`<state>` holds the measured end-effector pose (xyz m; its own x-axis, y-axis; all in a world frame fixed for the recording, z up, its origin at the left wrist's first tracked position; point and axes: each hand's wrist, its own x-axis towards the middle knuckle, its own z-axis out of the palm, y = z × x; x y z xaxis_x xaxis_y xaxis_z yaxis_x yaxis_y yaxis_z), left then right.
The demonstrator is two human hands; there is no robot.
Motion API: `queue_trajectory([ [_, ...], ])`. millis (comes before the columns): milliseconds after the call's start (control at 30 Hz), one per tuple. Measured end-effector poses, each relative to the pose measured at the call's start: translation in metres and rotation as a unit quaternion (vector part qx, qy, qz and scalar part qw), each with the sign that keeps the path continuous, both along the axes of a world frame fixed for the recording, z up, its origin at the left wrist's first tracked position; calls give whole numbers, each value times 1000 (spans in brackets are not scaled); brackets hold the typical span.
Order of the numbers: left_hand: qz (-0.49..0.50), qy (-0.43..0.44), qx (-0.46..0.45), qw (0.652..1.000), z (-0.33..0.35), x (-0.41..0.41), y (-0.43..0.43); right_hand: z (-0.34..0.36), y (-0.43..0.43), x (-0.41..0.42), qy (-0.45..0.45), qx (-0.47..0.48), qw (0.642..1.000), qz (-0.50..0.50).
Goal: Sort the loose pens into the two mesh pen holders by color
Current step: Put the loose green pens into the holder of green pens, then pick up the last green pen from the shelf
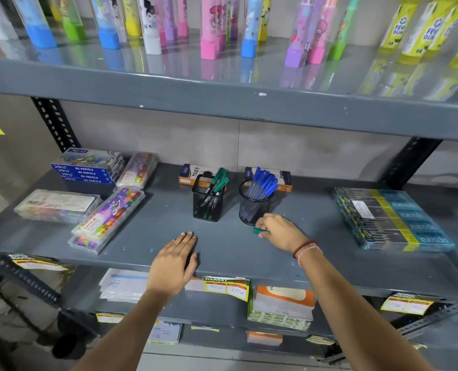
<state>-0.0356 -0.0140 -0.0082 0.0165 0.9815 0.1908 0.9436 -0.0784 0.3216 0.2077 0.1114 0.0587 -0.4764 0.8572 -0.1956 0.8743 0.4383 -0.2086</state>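
The grey metal shelf (pixel 153 226) carries the work, and its middle stretch is bare apart from the two holders, which suggests the sorting is near its end.

Toward the rear edge, centre, stand the two mesh pen holders, side by side but apart. The square holder (pixel 207 202) on the left contains green-capped pens (pixel 220 178), leaning to its right. The round holder (pixel 254 207) on the right contains blue-capped pens (pixel 262 183), also leaning right. Each holds one colour only, so far as can be seen.

The left hand (pixel 175 263) lies flat on the front edge of the shelf, palm down, fingers extended and holding nothing; it appears to serve as a brace.

The right hand (pixel 280 230) rests on the shelf just in front of the round holder, fingers curled around one green pen (pixel 260 231), of which only the cap end protrudes to the left. This looks to be the last loose pen; its proper destination is judged to be the square holder.
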Motion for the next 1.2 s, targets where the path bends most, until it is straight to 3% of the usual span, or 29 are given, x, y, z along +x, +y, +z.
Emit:
queue_trajectory([
  [67,1,2,1,1000,0,0,0,17,-6,-14,119,13,993,-10],
  [133,0,4,2,1000,0,0,0,39,-7,-31,266,33,963,-27],
  [233,-1,6,5,1000,0,0,0,72,3,-56,455,118,879,-84],
  [333,-2,5,7,1000,0,0,0,87,17,-76,553,212,793,-145],
  [400,-4,1,11,1000,0,0,1,81,23,-88,556,225,782,-169],
  [600,-13,4,20,1000,-1,-1,1,31,27,-115,422,154,874,-187],
  [800,-6,-1,53,999,-12,-2,6,14,31,-125,203,237,940,-137],
  [867,13,-43,47,998,-12,-3,9,17,30,-121,180,237,948,-117],
  [967,72,-148,56,985,-5,0,22,26,24,-102,272,260,916,-138],
  [1100,150,-282,78,944,14,11,53,14,1,-55,441,317,790,-284],
  [1133,161,-299,83,937,19,14,62,6,-3,-46,461,291,776,-318],
  [1200,179,-326,85,924,24,20,79,-11,-6,-34,476,182,782,-359],
])
